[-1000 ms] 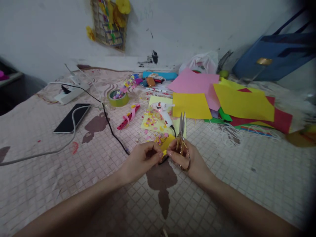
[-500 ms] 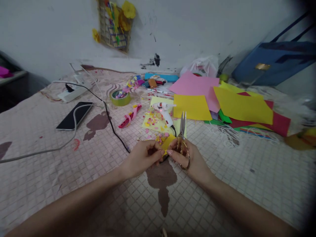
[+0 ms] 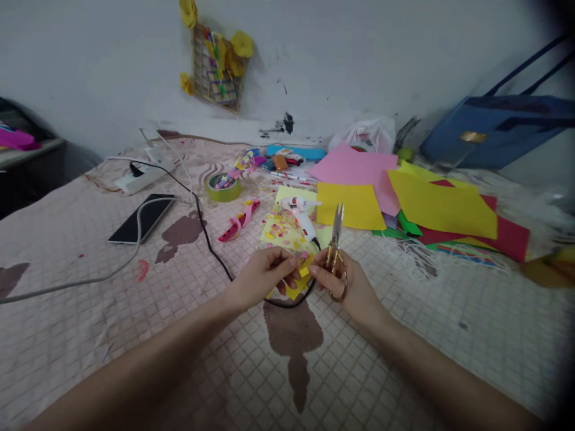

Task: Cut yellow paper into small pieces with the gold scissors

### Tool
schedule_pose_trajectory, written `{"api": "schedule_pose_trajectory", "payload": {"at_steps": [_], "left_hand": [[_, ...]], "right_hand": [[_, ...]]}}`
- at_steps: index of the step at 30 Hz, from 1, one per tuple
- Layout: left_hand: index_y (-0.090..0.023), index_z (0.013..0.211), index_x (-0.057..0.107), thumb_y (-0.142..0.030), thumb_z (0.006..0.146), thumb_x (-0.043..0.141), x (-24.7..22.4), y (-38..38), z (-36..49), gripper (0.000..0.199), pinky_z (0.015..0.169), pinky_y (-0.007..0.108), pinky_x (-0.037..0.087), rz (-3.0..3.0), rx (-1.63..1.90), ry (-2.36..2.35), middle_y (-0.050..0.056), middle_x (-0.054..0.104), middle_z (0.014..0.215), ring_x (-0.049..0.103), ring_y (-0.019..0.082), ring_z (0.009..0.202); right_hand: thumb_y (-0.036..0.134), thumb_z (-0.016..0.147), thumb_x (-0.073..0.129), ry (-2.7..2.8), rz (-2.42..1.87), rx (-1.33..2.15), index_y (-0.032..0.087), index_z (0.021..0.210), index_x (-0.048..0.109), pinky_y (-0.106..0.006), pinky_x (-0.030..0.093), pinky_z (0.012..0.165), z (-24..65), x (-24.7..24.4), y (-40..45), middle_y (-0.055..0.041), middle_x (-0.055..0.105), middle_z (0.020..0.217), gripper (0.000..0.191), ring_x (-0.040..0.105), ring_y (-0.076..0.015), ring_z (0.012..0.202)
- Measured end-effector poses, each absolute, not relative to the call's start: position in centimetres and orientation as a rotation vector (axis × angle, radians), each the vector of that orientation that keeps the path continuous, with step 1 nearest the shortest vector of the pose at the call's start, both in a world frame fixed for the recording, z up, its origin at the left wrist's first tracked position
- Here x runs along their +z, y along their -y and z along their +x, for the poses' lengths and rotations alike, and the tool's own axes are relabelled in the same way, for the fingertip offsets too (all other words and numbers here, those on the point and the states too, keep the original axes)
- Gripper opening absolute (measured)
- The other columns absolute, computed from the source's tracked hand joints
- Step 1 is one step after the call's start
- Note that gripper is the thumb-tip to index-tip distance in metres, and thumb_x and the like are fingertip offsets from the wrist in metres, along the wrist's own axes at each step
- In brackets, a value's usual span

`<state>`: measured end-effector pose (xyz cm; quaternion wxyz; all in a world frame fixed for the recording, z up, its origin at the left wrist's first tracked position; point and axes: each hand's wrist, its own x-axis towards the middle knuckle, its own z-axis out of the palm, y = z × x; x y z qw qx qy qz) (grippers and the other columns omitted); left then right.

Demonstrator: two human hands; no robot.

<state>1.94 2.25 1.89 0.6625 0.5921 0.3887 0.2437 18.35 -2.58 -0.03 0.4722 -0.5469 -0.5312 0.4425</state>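
Observation:
My right hand (image 3: 353,284) has its fingers through the gold handles of a pair of scissors (image 3: 336,230), the blades pointing up and away. Its thumb and fingertips also pinch a small piece of yellow paper (image 3: 306,264). On the other side, my left hand (image 3: 258,278) is closed, its thumb and forefinger pressed together at the paper's left edge. Below the fingers, another yellow paper piece (image 3: 295,291) lies on the patterned cloth, partly covered. A white glue gun (image 3: 302,216) rests just beyond my hands on a pale yellow sheet (image 3: 284,242) strewn with paper scraps.
Coloured paper sheets (image 3: 442,200) and white string (image 3: 415,260) lie on the right, before a blue bag (image 3: 494,134). Left are a phone (image 3: 141,220), a power strip (image 3: 146,175), a tape roll (image 3: 223,190) and a pink decorated stick (image 3: 239,221). A black cord (image 3: 209,239) loops near my hands.
The yellow paper between my fingertips has been raised slightly and looks narrower. A yellow piece now shows beneath my hands. The view has tilted up a little.

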Motion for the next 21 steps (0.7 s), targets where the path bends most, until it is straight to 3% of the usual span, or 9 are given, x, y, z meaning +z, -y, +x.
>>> {"api": "schedule_pose_trajectory", "payload": {"at_steps": [21], "left_hand": [[-0.014,0.071,0.052,-0.038,0.075,0.061,1.13,-1.66,1.61,0.026,0.046,0.017,0.040,1.222,0.485,-0.856,-0.003,0.056,0.054,0.050,0.006,0.045]], "right_hand": [[0.036,0.077,0.059,1.271,-1.379,1.096,0.019,0.080,0.047,-0.022,0.035,0.047,17.92,-0.46,3.38,0.0044,0.046,0.061,0.021,0.042,-0.0098,0.051]]}}
